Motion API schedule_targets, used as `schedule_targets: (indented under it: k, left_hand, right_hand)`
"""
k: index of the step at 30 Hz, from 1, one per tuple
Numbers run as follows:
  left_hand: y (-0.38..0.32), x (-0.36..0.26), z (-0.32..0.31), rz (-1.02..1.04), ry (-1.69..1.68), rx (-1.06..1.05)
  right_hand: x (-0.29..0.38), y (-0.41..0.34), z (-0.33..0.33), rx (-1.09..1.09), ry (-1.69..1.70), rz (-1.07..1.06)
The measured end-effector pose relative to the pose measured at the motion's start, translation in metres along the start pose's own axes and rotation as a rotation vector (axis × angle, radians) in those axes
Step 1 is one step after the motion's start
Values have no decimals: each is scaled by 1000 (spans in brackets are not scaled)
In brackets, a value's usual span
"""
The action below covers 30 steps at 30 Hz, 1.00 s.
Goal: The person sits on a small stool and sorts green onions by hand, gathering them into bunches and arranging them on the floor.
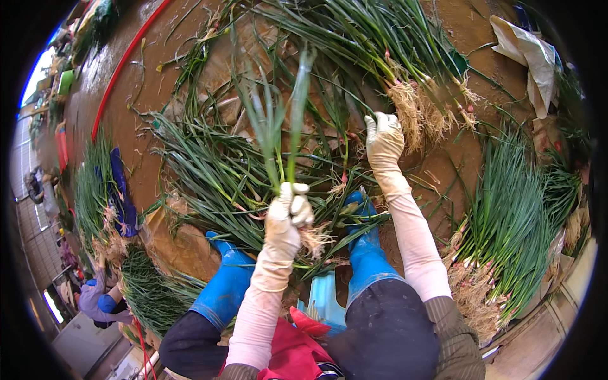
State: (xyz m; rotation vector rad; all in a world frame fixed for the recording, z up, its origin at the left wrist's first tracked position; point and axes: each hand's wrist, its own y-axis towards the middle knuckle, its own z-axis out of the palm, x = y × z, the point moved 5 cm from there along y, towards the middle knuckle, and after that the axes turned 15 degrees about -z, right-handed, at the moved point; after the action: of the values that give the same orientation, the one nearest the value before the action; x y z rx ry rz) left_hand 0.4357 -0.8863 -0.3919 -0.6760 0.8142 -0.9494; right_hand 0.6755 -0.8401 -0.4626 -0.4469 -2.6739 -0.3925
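My left hand (289,213), in a pale glove, grips a small bunch of scallions (273,147). Their green leaves point away from me and look blurred; pale roots hang out below the fist. My right hand (385,140), gloved too, is raised with bent fingers beside the root ends (413,107) of a larger scallion pile (346,33). A thin leaf runs up to its fingertips, but whether they pinch it is unclear. Beneath my left hand, more loose scallions (213,161) lie spread over the ground between and beyond my blue boots (370,256).
Bundled scallions (503,218) lie at right, roots towards me. More bundles (152,289) are at left, near another person (102,297) bending down. A red hose (116,80) crosses the wet brown floor. A light-blue plastic stool (323,294) shows between my legs. A white sack (527,57) lies upper right.
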Motion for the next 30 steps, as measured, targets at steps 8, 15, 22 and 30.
schedule_targets:
  k: [8, 15, 22, 30]
  left_hand:
    - [-55, -85, 23, 290, -19, 160]
    - [-29, -113, 48, 213, -247, 655]
    - [41, -73, 9, 29, -298, 238]
    - [12, -46, -18, -32, -373, 344]
  right_hand:
    - [172, -85, 129, 552, 334, -607]
    - [190, -91, 44, 938, 566, -982]
    - [-25, 71, -32, -75, -451, -290]
    - [48, -74, -4, 551, 467, -587]
